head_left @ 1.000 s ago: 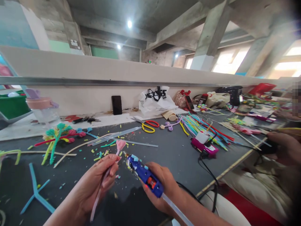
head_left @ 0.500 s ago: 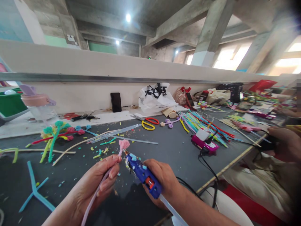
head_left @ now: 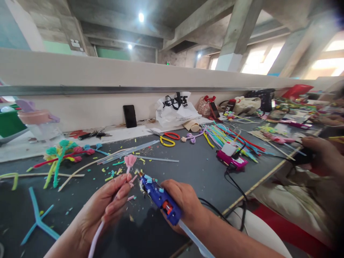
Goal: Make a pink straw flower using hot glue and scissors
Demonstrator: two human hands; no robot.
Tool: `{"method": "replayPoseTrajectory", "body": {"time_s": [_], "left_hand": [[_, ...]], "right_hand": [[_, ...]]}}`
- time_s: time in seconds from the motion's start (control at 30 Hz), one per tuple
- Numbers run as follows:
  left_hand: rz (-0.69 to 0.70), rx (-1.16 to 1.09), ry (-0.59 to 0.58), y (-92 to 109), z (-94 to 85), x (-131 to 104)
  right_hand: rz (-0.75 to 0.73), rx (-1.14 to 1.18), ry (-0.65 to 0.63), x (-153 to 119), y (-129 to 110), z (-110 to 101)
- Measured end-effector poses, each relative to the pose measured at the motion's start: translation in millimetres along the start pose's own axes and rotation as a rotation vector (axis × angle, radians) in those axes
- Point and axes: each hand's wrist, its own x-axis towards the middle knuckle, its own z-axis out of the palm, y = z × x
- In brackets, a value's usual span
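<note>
Stem of pink pipe-cleaner flower blurred, cut off lower left; left hand pinches it; right hand grips blue glue gun.

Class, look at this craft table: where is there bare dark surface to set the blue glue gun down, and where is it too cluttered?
Barest: the table stretch between the glue gun in the right hand and the pink glue gun. Also the near-left patch between the left hand and blue stick shape. Crowded: scraps around the pink flower, the straw pile.

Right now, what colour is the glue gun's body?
Blue, with a small orange-red switch; the glue gun shows clearly in the head view, held in the right hand.
</note>
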Motion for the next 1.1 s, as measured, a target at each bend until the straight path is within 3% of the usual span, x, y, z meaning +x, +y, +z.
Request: {"method": "replayPoseTrajectory", "body": {"time_s": [0.4,1.1], "left_hand": [[-0.052,0.087,-0.097,-5,1.1,-2],[-0.013,0.215,-0.064,-11,-2.6,2]], "right_hand": [[0.005,0.029,-0.010,1,-1,-3],[0.059,-0.045,-0.049,1,0,4]]}}
